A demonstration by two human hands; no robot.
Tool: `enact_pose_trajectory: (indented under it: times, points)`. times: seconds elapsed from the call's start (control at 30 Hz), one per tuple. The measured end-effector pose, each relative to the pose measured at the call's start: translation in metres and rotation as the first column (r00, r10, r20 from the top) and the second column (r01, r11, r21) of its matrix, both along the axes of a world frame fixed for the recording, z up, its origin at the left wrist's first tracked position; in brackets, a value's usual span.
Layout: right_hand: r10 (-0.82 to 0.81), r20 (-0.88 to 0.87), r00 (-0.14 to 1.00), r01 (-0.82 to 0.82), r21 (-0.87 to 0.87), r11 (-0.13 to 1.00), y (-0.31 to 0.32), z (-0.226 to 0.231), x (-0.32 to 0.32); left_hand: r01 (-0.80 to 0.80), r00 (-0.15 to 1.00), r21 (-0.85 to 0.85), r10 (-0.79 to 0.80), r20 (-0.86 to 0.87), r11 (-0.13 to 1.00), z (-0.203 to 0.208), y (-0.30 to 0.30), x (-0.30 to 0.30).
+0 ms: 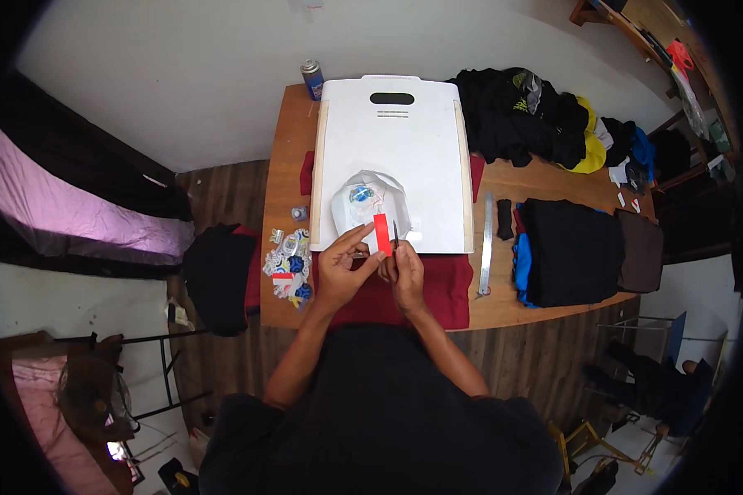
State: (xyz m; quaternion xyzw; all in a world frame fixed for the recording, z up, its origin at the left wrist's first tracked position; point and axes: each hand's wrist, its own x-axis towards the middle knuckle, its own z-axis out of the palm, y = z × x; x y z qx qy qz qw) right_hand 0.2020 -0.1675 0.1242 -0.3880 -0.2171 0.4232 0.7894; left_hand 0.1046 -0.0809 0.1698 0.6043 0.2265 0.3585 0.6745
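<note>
My left hand [343, 268] is closed, pinching a bright red strip [382, 234] that stands upright between its fingers. Close beside it, my right hand [407, 276] is closed around a dark, thin-bladed tool [395, 230], perhaps scissors, pointing away from me along the strip's right side. Its handle is mostly hidden by the fingers. Just beyond both hands, a crumpled clear plastic bag [393, 186] with a blue round print or piece inside lies on a white board [388, 140] with a slot at its far end. Dark red cloth [437, 285] is spread beneath the board's near edge.
Left of the board lies a pile of small printed transfers [289, 266]. A spray can [311, 79] stands at the table's back left corner. A metal ruler [486, 243] and folded black garments [571, 252] lie rightward; heaped clothes [512, 111] sit behind. Another person [673, 388] is at far right.
</note>
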Motion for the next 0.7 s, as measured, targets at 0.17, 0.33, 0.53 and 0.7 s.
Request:
enact_pose_trajectory:
  times: [0.17,0.33,0.53,0.7]
  points:
    - [-0.021,0.023,1.0,0.024,-0.098,0.995,0.001,0.008,0.002,-0.056,0.998,-0.026,0.057,0.013,0.998,-0.004,0.004,0.001]
    - [0.032,0.024,0.999,-0.03,-0.1,0.995,-0.003,-0.004,0.003,-0.15,0.988,-0.029,0.151,0.035,0.988,-0.007,0.006,0.006]
    - [0.047,0.112,0.993,-0.032,-0.135,0.99,-0.001,0.003,-0.003,-0.146,0.989,0.005,0.145,0.014,0.989,-0.003,0.005,0.002]
    - [0.06,0.162,0.985,-0.038,-0.139,0.99,-0.002,0.007,-0.004,-0.139,0.99,-0.004,0.139,-0.033,0.99,0.001,0.004,0.002]
